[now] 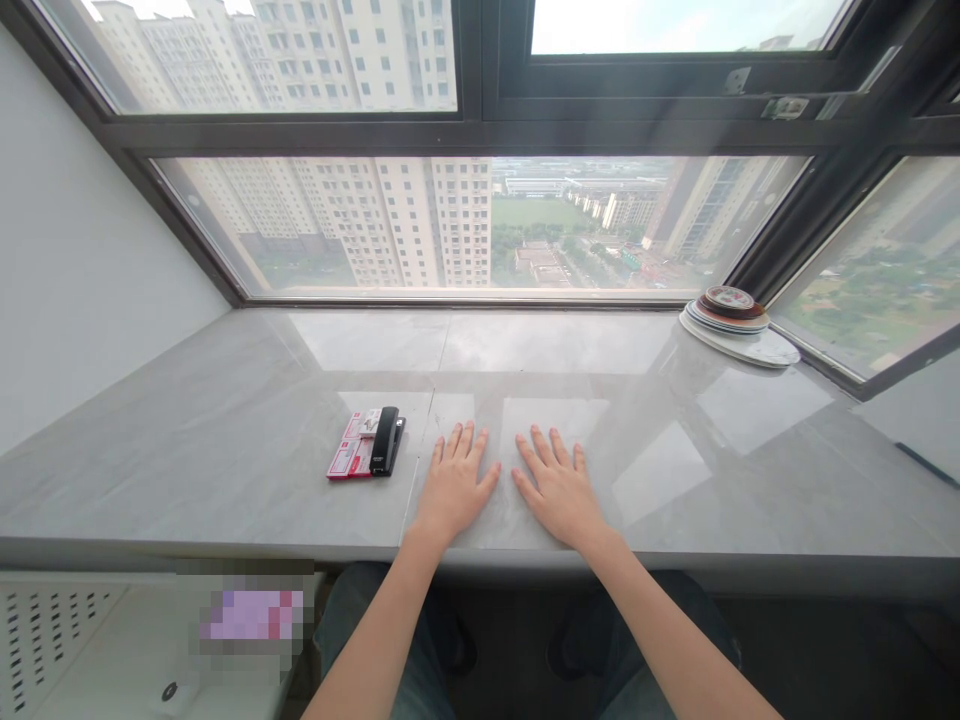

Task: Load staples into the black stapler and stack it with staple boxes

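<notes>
Nearest to me, below the edge of the counter (225, 460), I see the dark trousers (352, 605) of the person, and at the lower left a white cabinet (82, 660) with rows of small holes; one patch over it is blurred, so I cannot tell what is there.

On the counter, my left hand (454, 485) lies palm down, its fingers spread apart and its grip open. My right hand (561, 487) lies beside it in the same manner, also with the fingers apart. The two thumbs point toward each other but do not touch.

To the left of my left hand, near but not touching, is the black stapler (385, 442). It lies along the right side of some red-and-white packs (347, 455); whether it rests upon them, I cannot tell. A small white box (370, 424) sits on these packs, close to the stapler.

Farther, in the right back corner, stands a stack of round plates (731, 312), well apart from my right hand. Behind is the dark window frame (472, 135), and outside, tall buildings (397, 220).
</notes>
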The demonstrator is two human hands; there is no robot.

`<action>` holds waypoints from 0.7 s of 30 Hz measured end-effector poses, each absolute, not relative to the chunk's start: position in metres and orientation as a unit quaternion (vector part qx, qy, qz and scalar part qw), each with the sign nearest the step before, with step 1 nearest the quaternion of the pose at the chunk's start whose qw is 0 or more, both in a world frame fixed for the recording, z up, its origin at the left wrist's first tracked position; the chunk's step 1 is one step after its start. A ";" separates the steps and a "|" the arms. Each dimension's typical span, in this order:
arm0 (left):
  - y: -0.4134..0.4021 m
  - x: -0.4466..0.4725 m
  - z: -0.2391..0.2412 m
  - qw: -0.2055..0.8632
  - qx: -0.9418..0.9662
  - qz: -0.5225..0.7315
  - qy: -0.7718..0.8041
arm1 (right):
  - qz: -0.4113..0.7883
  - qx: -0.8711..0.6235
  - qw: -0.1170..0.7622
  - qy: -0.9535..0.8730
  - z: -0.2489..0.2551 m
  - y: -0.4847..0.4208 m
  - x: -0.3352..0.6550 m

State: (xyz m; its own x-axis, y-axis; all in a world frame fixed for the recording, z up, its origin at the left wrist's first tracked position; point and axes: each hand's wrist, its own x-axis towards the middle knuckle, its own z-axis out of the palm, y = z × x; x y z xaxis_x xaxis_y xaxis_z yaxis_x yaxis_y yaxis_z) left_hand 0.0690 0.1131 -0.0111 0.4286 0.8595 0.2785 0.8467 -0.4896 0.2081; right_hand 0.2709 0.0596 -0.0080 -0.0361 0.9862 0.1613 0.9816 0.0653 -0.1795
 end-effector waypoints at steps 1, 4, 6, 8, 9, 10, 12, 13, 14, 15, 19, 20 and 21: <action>0.113 0.069 -0.011 0.011 0.846 0.165 0.507 | 0.010 -0.684 0.118 -0.719 -0.008 0.060 0.271; 0.112 0.071 -0.010 -0.010 0.846 0.135 0.516 | 0.008 -0.686 0.113 -0.719 -0.006 0.060 0.271; 0.112 0.073 -0.010 -0.018 0.843 0.125 0.523 | 0.009 -0.687 0.110 -0.718 -0.005 0.060 0.271; 0.111 0.074 -0.010 -0.022 0.840 0.123 0.527 | 0.012 -0.689 0.107 -0.717 -0.005 0.060 0.271; 0.110 0.074 -0.010 -0.022 0.839 0.124 0.529 | 0.013 -0.690 0.106 -0.716 -0.005 0.060 0.271; 0.109 0.074 -0.010 -0.022 0.839 0.123 0.530 | 0.014 -0.690 0.106 -0.716 -0.005 0.060 0.271; 0.107 0.074 -0.010 -0.019 0.838 0.121 0.532 | 0.015 -0.691 0.105 -0.715 -0.005 0.060 0.271; 0.106 0.074 -0.009 -0.017 0.838 0.120 0.533 | 0.014 -0.690 0.105 -0.716 -0.006 0.060 0.271; 0.105 0.074 -0.009 -0.016 0.837 0.118 0.534 | 0.014 -0.690 0.105 -0.716 -0.006 0.061 0.271; 0.104 0.073 -0.009 -0.014 0.837 0.117 0.535 | 0.014 -0.690 0.105 -0.716 -0.006 0.061 0.271; 0.101 0.072 -0.007 -0.005 0.837 0.118 0.534 | 0.021 -0.691 0.100 -0.715 -0.006 0.062 0.271; 0.101 0.072 -0.006 -0.003 0.837 0.120 0.533 | 0.023 -0.692 0.099 -0.715 -0.006 0.063 0.271; 0.101 0.071 -0.006 -0.002 0.837 0.123 0.532 | 0.024 -0.691 0.098 -0.715 -0.006 0.063 0.271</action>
